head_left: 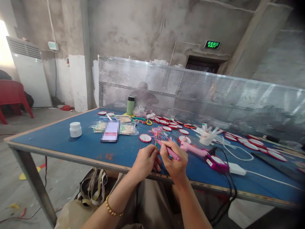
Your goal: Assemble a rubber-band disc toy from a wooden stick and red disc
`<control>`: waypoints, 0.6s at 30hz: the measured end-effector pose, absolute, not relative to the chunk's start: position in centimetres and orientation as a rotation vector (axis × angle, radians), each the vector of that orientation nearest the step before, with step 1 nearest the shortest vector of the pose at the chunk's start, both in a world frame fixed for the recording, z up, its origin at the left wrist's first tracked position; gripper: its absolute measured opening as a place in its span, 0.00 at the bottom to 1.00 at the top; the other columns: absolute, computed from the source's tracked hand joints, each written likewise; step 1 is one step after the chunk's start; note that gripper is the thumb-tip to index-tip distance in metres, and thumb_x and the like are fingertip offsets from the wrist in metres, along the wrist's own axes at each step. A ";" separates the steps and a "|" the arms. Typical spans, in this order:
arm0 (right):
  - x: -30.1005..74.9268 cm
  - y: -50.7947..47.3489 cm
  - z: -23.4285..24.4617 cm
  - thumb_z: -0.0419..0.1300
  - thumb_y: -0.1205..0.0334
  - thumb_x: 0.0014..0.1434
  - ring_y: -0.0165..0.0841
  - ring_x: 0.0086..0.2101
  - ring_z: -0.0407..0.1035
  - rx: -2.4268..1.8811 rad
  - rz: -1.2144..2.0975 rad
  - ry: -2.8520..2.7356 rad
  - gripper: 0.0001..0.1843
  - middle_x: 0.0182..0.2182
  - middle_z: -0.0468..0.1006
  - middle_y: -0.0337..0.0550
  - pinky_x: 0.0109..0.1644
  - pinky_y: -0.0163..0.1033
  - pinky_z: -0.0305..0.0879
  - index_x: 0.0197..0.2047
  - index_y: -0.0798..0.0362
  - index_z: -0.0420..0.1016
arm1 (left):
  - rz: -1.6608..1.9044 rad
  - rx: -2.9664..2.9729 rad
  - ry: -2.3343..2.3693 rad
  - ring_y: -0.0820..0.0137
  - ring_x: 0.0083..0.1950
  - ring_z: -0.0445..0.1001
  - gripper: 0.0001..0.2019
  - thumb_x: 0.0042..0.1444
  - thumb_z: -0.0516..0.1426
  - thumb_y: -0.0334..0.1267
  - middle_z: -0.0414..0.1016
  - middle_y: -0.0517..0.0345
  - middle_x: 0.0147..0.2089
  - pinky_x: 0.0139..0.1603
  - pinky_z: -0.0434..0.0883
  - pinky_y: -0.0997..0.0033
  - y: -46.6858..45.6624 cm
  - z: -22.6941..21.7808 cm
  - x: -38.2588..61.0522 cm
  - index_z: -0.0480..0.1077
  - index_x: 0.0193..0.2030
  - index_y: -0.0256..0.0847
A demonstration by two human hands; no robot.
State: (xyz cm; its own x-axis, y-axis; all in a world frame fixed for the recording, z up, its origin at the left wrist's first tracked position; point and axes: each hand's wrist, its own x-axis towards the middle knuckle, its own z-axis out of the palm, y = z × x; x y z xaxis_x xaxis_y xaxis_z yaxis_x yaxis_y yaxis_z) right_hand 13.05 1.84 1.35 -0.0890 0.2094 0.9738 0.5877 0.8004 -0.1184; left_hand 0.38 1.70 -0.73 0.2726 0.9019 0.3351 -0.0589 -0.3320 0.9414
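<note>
My left hand (145,160) is pinched closed on a thin wooden stick (156,143) that stands upright above the blue table's (71,141) near edge. My right hand (173,159) is closed round a pink pen-like tool (169,150), its tip pointing left toward the stick. The two hands nearly touch. A gold bead bracelet (113,210) sits on my left wrist. Just beyond the hands lie a pile of coloured rubber bands (159,131) and a round red-rimmed white disc (145,137).
A pink glue gun (193,149) and a magenta device (215,162) with black cables lie to the right. Many red-rimmed discs (250,144), a cup of sticks (206,136), a white jar (75,129), a phone (110,131), bagged sticks (126,128) and a green bottle (130,105) cover the table. A perforated metal screen (190,92) stands behind.
</note>
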 end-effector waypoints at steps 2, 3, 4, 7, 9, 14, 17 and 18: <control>13.1 1.8 1.4 0.59 0.74 0.58 0.30 0.30 0.73 -0.640 -0.349 -1.651 0.10 0.31 0.79 0.39 0.38 0.35 0.70 0.40 0.51 0.75 | 1.234 1.560 0.803 0.72 0.19 0.73 0.09 0.61 0.48 0.42 0.71 0.63 0.22 0.19 0.64 0.78 1.6 -0.7 0.4 0.62 0.32 0.42; 13.1 1.8 1.4 0.59 0.74 0.58 0.29 0.30 0.73 -0.643 -0.349 -1.649 0.10 0.31 0.78 0.39 0.38 0.35 0.70 0.40 0.51 0.75 | 1.235 1.558 0.802 0.73 0.19 0.73 0.09 0.61 0.48 0.42 0.71 0.63 0.22 0.19 0.64 0.78 1.6 -0.7 0.4 0.62 0.32 0.42; 13.1 1.8 1.4 0.59 0.74 0.58 0.29 0.30 0.73 -0.645 -0.350 -1.650 0.10 0.31 0.78 0.38 0.37 0.35 0.70 0.40 0.51 0.75 | 1.238 1.555 0.803 0.73 0.19 0.73 0.09 0.61 0.48 0.42 0.71 0.63 0.22 0.19 0.64 0.78 1.6 -0.7 0.4 0.62 0.32 0.42; 13.1 1.8 1.4 0.59 0.74 0.58 0.29 0.30 0.73 -0.650 -0.361 -1.652 0.09 0.31 0.79 0.39 0.38 0.35 0.70 0.40 0.51 0.75 | 1.242 1.549 0.808 0.73 0.19 0.73 0.09 0.61 0.48 0.42 0.71 0.64 0.22 0.19 0.65 0.78 1.5 -0.7 0.5 0.62 0.33 0.41; 13.1 1.9 1.3 0.59 0.73 0.58 0.30 0.30 0.73 -0.651 -0.371 -1.651 0.09 0.31 0.79 0.39 0.39 0.36 0.70 0.40 0.51 0.75 | 1.240 1.543 0.808 0.73 0.19 0.73 0.09 0.61 0.48 0.41 0.71 0.64 0.22 0.18 0.64 0.78 1.6 -0.7 0.5 0.62 0.33 0.41; 13.2 1.9 1.3 0.58 0.72 0.59 0.31 0.30 0.74 -0.660 -0.391 -1.642 0.09 0.31 0.79 0.40 0.39 0.37 0.72 0.40 0.51 0.75 | 1.236 1.522 0.796 0.73 0.19 0.73 0.09 0.61 0.48 0.42 0.71 0.64 0.22 0.18 0.64 0.78 1.6 -0.7 0.6 0.62 0.33 0.42; 13.1 1.9 1.3 0.59 0.73 0.58 0.31 0.30 0.74 -0.648 -0.374 -1.655 0.09 0.31 0.79 0.39 0.39 0.36 0.72 0.40 0.50 0.75 | 1.242 1.545 0.801 0.73 0.19 0.73 0.09 0.61 0.48 0.42 0.70 0.64 0.21 0.18 0.64 0.77 1.5 -0.6 0.5 0.62 0.32 0.42; 13.1 1.9 1.3 0.59 0.73 0.58 0.30 0.30 0.74 -0.646 -0.368 -1.662 0.09 0.31 0.79 0.39 0.39 0.36 0.72 0.40 0.50 0.75 | 1.243 1.553 0.802 0.72 0.19 0.73 0.09 0.61 0.48 0.42 0.69 0.65 0.20 0.19 0.64 0.77 1.5 -0.6 0.5 0.62 0.32 0.42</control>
State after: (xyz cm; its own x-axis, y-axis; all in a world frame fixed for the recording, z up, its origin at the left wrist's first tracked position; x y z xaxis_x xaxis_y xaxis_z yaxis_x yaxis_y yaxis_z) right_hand 13.10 1.88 1.31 -0.0900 0.2078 0.9740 0.5998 0.7921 -0.1136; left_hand 0.49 1.48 -0.62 0.2656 0.9045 0.3337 -0.0687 -0.3275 0.9424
